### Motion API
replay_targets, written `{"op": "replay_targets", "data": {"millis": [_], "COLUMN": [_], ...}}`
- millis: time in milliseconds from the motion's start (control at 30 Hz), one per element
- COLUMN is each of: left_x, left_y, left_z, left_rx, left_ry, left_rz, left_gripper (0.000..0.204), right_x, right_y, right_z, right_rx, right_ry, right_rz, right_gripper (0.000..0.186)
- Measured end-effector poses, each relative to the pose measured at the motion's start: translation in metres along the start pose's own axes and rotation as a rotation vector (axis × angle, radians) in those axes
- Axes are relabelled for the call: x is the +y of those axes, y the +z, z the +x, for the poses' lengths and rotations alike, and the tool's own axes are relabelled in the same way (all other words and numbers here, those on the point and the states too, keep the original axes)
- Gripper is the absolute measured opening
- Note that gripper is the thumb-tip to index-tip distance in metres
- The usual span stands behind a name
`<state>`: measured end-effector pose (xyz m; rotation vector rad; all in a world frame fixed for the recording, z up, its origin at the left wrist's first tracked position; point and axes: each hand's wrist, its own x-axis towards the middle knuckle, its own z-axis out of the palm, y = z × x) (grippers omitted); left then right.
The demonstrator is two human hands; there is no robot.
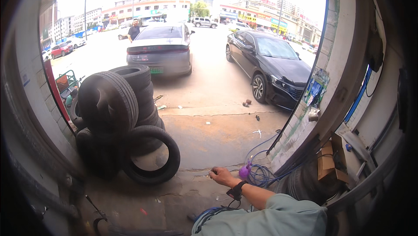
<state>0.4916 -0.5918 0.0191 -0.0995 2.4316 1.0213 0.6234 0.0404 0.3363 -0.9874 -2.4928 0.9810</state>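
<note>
My right hand [222, 176] reaches out over the concrete floor at the lower middle, a black band [237, 190] round its wrist. Its fingers are curled together, and anything between them is too small or hidden to make out. Just right of it, apart from the hand, a purple rounded object [244, 171] lies against a coil of blue hose [261, 176]. To the hand's left, a loose black tyre [170, 160] leans on a stack of tyres [146, 90]. Another tyre [126, 101] rests tilted against that stack. My left hand is out of sight.
Door walls flank the opening on both sides. Outside, a grey car [159, 57] and a black car [283, 72] stand parked; a person [133, 31] is beside the grey one. At right, a cardboard box [326, 162] sits above more tyres [296, 186]. Small debris [247, 103] dots the ground.
</note>
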Motion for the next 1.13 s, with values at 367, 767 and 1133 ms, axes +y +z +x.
{"op": "replay_targets", "data": {"millis": [367, 767, 1133], "left_x": [0.123, 0.124, 0.122], "left_y": [0.019, 0.063, 0.055], "left_z": [-0.045, -0.110, -0.126], "left_rx": [0.107, 0.361, 0.053], "left_ry": [-0.615, -0.714, -0.910], "left_rz": [-0.134, -0.275, -0.393], "left_gripper": [0.076, 0.075, 0.078], "right_x": [-0.008, -0.066, -0.128], "right_y": [0.037, 0.150, 0.152], "right_z": [0.104, 0.141, 0.126], "right_rx": [-0.282, -0.836, -0.684], "right_ry": [-0.057, -0.265, -0.316], "right_rz": [0.210, 0.116, 0.104], "right_gripper": [0.029, 0.025, 0.032]}}
